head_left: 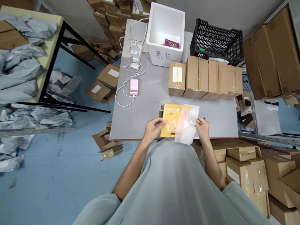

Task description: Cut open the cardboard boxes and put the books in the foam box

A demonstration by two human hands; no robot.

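Note:
My left hand grips the left edge of a yellow book, thumb on its cover. A whitish translucent wrapping sheet lies across the book's right part. Its right edge is pinched between the fingers of my right hand. Both are held in front of my body, over the table's near edge. Part of a brown cardboard piece shows behind the book; the rest of it is hidden.
On the grey table stand taped cardboard boxes, a white foam box with a purple book inside, a black crate, and a phone on a cable. More cartons are stacked at right. Grey parcels fill a side table.

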